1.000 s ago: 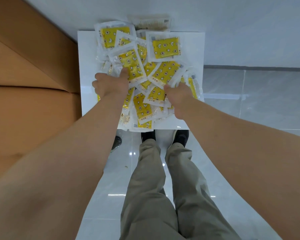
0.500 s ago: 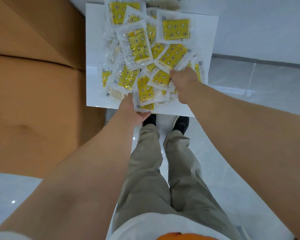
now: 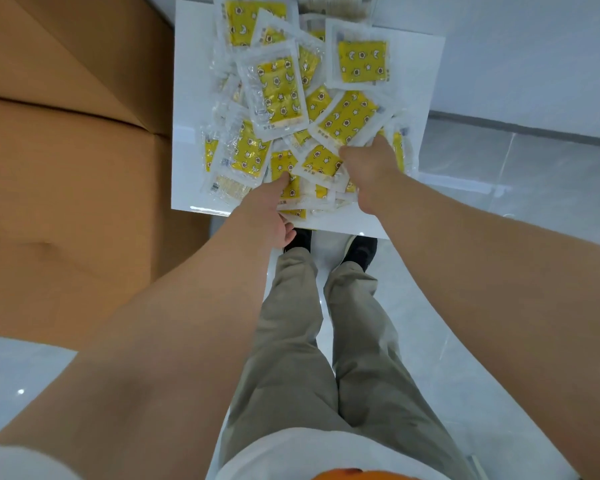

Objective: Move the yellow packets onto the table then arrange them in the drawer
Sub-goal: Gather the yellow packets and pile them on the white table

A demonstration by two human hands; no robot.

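Several yellow packets [image 3: 280, 90] in clear wrappers lie in a loose heap on a small white table [image 3: 420, 64]. My left hand [image 3: 265, 211] is at the table's near edge, thumb on top of a packet [image 3: 293, 194] that overhangs the edge, fingers curled beneath it. My right hand [image 3: 369, 166] is dug into the heap's near right side, fingers curled around packets there. No drawer is in view.
A large brown cardboard box [image 3: 66, 161] stands against the table's left side. A pale wall [image 3: 534, 46] rises behind the table, and glossy grey floor tiles [image 3: 534, 188] spread to the right. My legs and black shoes [image 3: 361, 249] stand just below the near edge.
My left hand has come off the heap's left side and down to the near edge, taking hold of a packet there. My right hand has stayed on the heap's right side.
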